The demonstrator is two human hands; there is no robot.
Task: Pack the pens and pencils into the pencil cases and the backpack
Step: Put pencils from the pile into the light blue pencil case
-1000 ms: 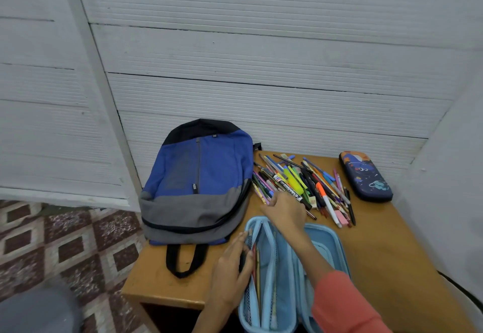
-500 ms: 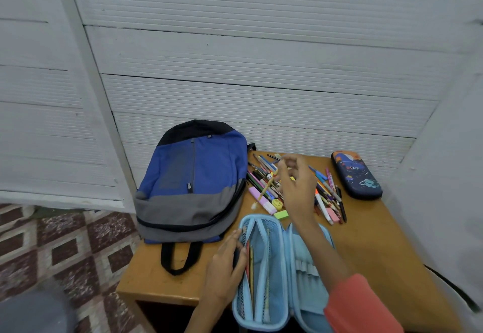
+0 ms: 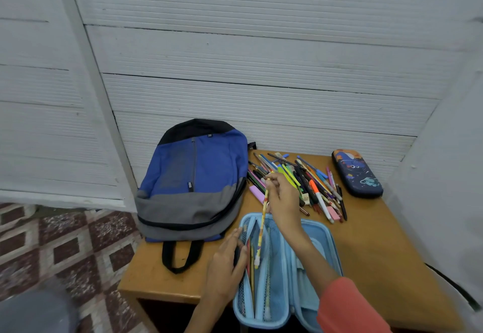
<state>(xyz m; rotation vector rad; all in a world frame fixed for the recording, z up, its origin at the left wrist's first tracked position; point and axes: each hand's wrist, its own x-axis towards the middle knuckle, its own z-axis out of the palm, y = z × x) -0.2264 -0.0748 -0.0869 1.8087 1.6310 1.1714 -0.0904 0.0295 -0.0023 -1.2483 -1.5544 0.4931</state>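
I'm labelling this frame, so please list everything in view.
Backpack: one, blue, grey and black, table's left.
Loose pens and pencils: mixed-colour pile, uncountable, right of the backpack.
Closed pencil case: one, dark blue, printed, table's far right.
Open pencil case: one, light blue, near edge, pencils inside.
Held pencil: one, yellow patterned, over the open pencil case.
Table: one, brown wood.
Floor tiles: brown and white, left of the table.
Sleeve: one, orange, right forearm.
Left hand: rests on the open pencil case's left side.
Right hand: fingers pinch the held pencil.
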